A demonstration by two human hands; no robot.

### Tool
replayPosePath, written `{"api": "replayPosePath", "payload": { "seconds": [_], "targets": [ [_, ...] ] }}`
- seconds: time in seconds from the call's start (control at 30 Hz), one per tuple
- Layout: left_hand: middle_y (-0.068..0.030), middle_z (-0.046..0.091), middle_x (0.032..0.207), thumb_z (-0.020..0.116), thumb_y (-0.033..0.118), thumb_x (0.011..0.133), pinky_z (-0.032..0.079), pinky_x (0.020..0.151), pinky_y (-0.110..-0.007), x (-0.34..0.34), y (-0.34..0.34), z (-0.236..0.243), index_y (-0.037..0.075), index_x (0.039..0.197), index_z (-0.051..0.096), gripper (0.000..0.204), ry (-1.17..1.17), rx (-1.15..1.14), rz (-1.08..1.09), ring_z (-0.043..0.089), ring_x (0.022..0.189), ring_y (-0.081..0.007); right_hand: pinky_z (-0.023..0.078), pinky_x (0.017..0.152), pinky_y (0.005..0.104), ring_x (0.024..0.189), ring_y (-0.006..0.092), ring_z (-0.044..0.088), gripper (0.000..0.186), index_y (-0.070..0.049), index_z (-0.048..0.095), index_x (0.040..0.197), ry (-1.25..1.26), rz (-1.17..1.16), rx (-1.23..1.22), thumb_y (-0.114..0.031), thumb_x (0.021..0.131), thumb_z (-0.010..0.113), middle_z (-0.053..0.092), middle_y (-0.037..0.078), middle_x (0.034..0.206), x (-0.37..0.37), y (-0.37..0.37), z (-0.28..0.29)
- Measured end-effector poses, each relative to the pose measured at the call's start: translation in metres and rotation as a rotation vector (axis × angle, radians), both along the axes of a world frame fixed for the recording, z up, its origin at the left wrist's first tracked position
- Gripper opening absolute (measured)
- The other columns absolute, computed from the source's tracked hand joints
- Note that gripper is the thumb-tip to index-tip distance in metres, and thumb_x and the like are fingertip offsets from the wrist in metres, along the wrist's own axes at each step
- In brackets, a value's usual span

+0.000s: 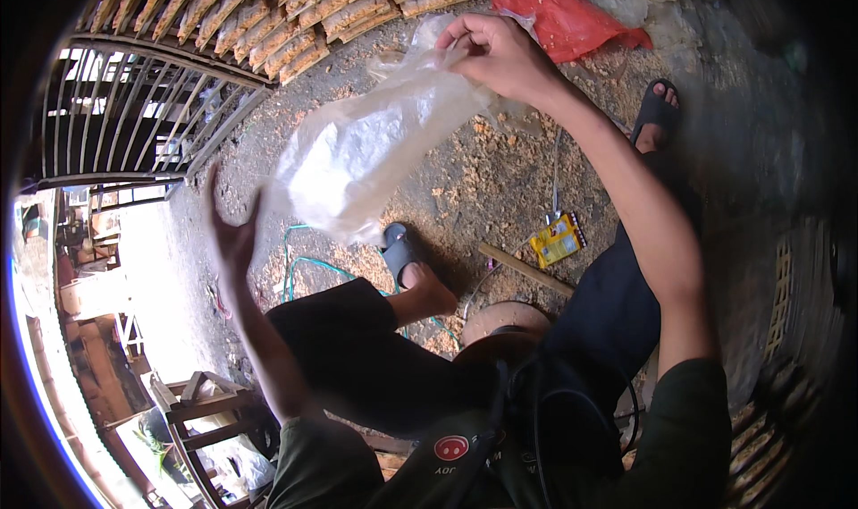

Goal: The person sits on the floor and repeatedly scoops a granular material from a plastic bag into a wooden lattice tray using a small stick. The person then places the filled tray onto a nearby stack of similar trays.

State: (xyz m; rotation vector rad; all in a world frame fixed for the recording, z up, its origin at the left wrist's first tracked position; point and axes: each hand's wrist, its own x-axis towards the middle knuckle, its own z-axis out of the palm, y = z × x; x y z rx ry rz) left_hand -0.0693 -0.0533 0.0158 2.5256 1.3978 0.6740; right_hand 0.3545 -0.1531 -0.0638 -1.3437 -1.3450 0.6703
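Observation:
A clear plastic bag [357,147] hangs in the air before me, puffed out and catching the light. At its upper right end, my right hand [500,55] pinches the bag's plastic between thumb and fingers. My left hand [234,232] is raised beside the bag's lower left end, somewhat blurred, thumb and fingers spread apart. It appears to hold nothing, and a small gap lies between it and the plastic.
Stacked filled pieces [331,8] line the far side, with a red plastic bag [572,26] at right. A slatted wooden rack [125,116] stands left. Crumbs litter the floor around a yellow packet [556,239], a wooden stick [527,270] and green string [313,263].

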Motion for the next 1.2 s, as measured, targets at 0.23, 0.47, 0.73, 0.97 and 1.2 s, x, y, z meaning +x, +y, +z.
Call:
{"api": "replayPosePath", "payload": {
  "seconds": [0.23, 0.47, 0.73, 0.97, 1.2],
  "targets": [
    [-0.0161, 0.069, 0.123, 0.08, 0.027, 0.085, 0.047, 0.103, -0.044, 0.183, -0.072, -0.011, 0.012, 0.14, 0.056, 0.062, -0.095, -0.057, -0.535, 0.068, 0.111, -0.0299, 0.047, 0.069, 0.0222, 0.079, 0.0045, 0.058, 0.029, -0.002, 0.062, 0.103, 0.014, 0.32, -0.069, -0.014, 0.084, 0.08, 0.062, -0.002, 0.087, -0.021, -0.035, 0.052],
    [-0.0148, 0.073, 0.095, 0.062, 0.026, 0.102, 0.059, 0.062, -0.028, 0.185, -0.057, 0.003, -0.004, 0.112, 0.068, 0.032, -0.625, -0.677, -0.31, 0.073, 0.075, -0.0189, 0.051, 0.092, 0.0296, 0.102, 0.0141, 0.065, 0.058, -0.001, 0.061, 0.122, 0.044, 0.449, -0.247, -0.023, 0.077, 0.089, 0.066, 0.007, 0.111, 0.021, -0.053, 0.057],
    [-0.0167, 0.069, 0.116, 0.057, 0.028, 0.104, 0.059, 0.077, -0.032, 0.163, -0.043, -0.006, -0.002, 0.122, 0.057, 0.035, -0.829, -0.993, -0.259, 0.071, 0.096, -0.0223, 0.048, 0.094, 0.0292, 0.098, 0.011, 0.064, 0.048, -0.004, 0.06, 0.124, 0.069, 0.328, -0.212, -0.023, 0.086, 0.081, 0.068, 0.002, 0.098, 0.046, -0.069, 0.052],
    [-0.0188, 0.054, 0.141, 0.041, 0.039, 0.106, 0.044, 0.108, -0.041, 0.168, -0.05, -0.025, -0.003, 0.149, 0.037, 0.06, -0.948, -1.43, -0.355, 0.056, 0.127, -0.0272, 0.046, 0.1, 0.0313, 0.11, 0.0162, 0.062, 0.054, -0.003, 0.056, 0.134, -0.096, 0.217, -0.075, -0.023, 0.089, 0.078, 0.066, 0.008, 0.114, 0.043, -0.062, 0.043],
    [-0.018, 0.043, 0.155, 0.036, 0.042, 0.105, 0.045, 0.107, -0.041, 0.184, -0.059, -0.012, -0.005, 0.151, 0.033, 0.066, -0.984, -1.424, -0.32, 0.047, 0.139, -0.0295, 0.028, 0.121, 0.0442, 0.148, 0.033, 0.033, 0.091, -0.003, 0.024, 0.158, -0.936, 0.083, 0.161, -0.072, 0.099, 0.022, 0.032, 0.022, 0.159, -0.039, -0.062, 0.02]
  ]
}}
